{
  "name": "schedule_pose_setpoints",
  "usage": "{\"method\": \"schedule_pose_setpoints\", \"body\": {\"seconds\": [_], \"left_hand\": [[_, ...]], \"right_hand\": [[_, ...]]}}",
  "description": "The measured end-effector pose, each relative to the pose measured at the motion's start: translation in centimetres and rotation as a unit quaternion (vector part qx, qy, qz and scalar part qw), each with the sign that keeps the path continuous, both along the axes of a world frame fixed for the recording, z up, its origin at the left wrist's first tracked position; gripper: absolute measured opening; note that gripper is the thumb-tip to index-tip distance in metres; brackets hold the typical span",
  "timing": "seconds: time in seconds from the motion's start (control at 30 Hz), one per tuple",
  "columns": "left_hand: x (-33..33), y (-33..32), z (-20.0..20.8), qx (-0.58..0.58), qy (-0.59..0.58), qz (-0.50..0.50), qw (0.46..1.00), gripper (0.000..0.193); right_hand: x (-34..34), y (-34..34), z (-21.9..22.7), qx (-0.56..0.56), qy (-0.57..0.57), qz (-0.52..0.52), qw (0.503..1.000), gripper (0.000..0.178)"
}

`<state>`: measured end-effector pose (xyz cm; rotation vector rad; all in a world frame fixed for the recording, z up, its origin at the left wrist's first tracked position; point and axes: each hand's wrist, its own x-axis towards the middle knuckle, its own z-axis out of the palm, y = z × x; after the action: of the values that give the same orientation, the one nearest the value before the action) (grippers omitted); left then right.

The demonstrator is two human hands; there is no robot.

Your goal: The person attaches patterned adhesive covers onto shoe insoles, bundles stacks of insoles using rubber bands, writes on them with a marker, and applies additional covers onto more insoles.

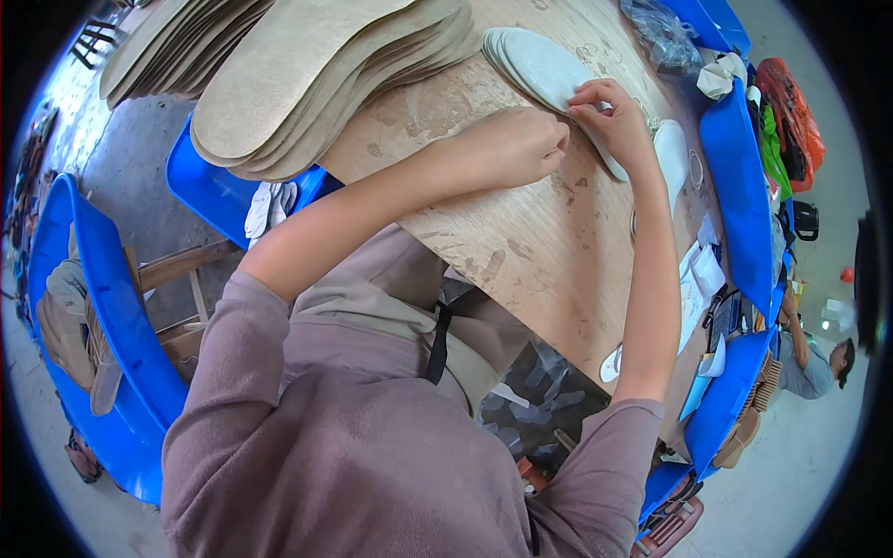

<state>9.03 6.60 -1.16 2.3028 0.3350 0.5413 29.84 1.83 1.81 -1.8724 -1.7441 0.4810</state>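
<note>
Over the wooden table [521, 242], my left hand [521, 147] is curled into a fist, and whatever its fingers may hold is hidden. Farther right, my right hand [616, 121] has its thumb and fingertips drawn together at the right edge of a fanned pile of white insoles [535, 63]. Too little shows between those fingertips to name. More white insoles [672, 153] lie just right of my right wrist. Left of the white pile stands a tall stack of beige insoles [288, 70], with a second beige stack [172, 46] beyond it.
Blue bins [735, 177] line the table's right side, near a clear plastic bag [662, 37]. A thin band [696, 169] lies by the white insoles. At left, a blue bin [126, 325] holds more insoles. Another person [807, 367] is at the far right.
</note>
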Motion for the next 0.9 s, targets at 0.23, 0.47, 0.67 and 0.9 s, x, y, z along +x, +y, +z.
{"method": "schedule_pose_setpoints", "body": {"seconds": [0.23,0.47,0.67,0.9], "left_hand": [[0.0,0.1,0.3,-0.005,0.014,0.005,1.0,0.025],[0.1,-0.1,0.1,0.019,0.024,-0.014,0.999,0.025],[0.1,0.0,-0.1,0.015,0.011,-0.017,1.0,0.024],[0.1,-0.1,0.0,0.011,0.015,-0.021,1.0,0.024]], "right_hand": [[-1.5,-1.2,0.7,0.082,-0.229,0.071,0.967,0.018],[-1.6,-0.9,0.6,0.093,-0.224,0.07,0.968,0.022],[-1.2,-0.6,0.8,0.039,-0.151,0.054,0.986,0.015],[-1.2,-0.7,0.7,0.041,-0.186,0.057,0.98,0.015]]}}
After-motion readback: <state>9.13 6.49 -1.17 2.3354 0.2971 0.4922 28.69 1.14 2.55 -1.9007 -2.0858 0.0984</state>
